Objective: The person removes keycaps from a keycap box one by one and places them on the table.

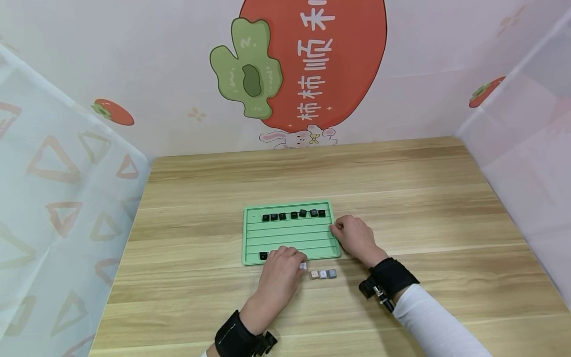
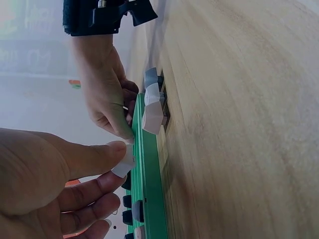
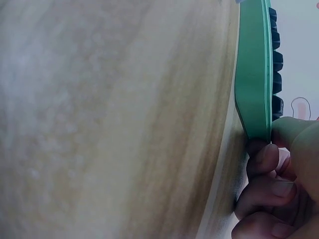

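Note:
A shallow green tray with ridges across it lies on the table. Several black keycaps stand in a row along its far side, and another black keycap is at the near left corner. Over the tray's near edge is my left hand, pinching a white keycap between thumb and finger. My right hand grips the tray's right edge, thumb on top and curled fingers against the side. The left hand hides part of the near row in the head view.
On the wooden table just in front of the tray sit a beige keycap, a white keycap and a grey keycap, side by side. Patterned cloth walls enclose the table at the back and both sides.

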`<state>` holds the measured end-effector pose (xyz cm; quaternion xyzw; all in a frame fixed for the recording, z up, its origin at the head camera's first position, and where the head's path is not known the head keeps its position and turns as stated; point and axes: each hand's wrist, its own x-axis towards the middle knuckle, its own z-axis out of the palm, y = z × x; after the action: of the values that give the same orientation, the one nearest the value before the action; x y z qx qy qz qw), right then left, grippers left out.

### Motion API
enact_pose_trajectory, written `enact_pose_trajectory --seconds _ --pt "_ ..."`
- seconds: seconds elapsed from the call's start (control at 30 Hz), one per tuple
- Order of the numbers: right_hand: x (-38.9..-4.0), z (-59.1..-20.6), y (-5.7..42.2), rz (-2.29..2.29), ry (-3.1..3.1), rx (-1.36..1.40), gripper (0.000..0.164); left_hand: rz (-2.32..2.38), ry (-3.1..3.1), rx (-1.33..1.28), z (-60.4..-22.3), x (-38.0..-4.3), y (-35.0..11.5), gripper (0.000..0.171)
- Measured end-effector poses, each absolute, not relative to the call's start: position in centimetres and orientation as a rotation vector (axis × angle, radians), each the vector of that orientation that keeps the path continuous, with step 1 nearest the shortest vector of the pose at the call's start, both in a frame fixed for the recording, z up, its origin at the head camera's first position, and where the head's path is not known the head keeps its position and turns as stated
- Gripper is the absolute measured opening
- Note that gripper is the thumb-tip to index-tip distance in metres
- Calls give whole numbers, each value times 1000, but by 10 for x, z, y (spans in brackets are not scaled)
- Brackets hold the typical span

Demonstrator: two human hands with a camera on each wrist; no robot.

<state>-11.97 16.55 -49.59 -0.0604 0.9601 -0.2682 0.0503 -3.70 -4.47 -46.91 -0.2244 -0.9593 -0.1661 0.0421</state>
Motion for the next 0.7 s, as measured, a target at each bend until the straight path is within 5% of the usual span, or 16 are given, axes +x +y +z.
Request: enact_pose_trajectory --seconds 0.7 --pt "-119 -495 165 -815 2931 -192 44 -527 -2929 -700 -473 -31 -44 17"
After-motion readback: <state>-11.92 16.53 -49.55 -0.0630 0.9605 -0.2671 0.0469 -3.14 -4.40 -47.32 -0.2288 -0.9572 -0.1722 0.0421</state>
